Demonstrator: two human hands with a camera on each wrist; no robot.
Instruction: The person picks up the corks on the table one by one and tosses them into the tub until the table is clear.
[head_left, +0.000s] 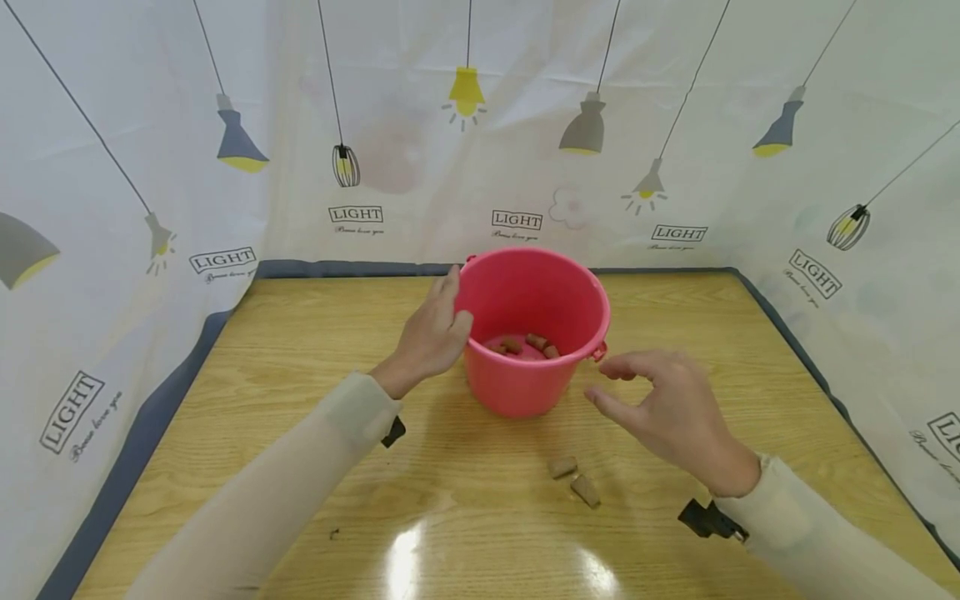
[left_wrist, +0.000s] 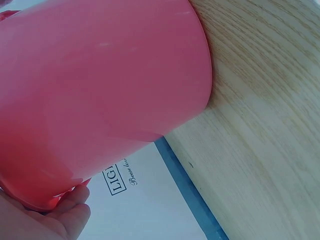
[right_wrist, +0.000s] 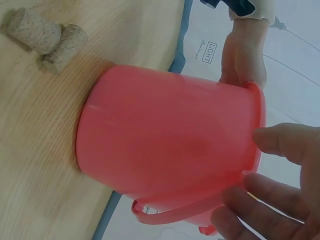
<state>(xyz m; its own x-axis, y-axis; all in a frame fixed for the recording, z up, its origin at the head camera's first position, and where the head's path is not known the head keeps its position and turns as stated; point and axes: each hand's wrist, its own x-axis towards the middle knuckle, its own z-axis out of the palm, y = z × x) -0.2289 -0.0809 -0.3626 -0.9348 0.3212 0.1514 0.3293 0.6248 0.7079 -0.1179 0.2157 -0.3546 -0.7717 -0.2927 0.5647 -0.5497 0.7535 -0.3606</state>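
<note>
A pink plastic bucket (head_left: 517, 392) stands upright at the middle of the table, with several corks (head_left: 537, 342) on its bottom. My left hand (head_left: 431, 333) grips its left rim, thumb at the edge; in the left wrist view the fingers (left_wrist: 74, 215) bend around the rim by a side lug. To the right of the bucket, my right hand (head_left: 671, 408) holds nothing, its thumb and fingers spread apart close to the right lug. The bucket's handle (right_wrist: 175, 214) hangs down along its side in the right wrist view. Two corks (head_left: 585, 490) lie on the table in front of the bucket.
A light wood-grain table (head_left: 300, 467) carries everything. White cloth (head_left: 420, 167) printed with lamps surrounds it at the back and both sides, with a dark blue border along the table edge. A tiny dark speck (head_left: 334, 533) shows at the front left.
</note>
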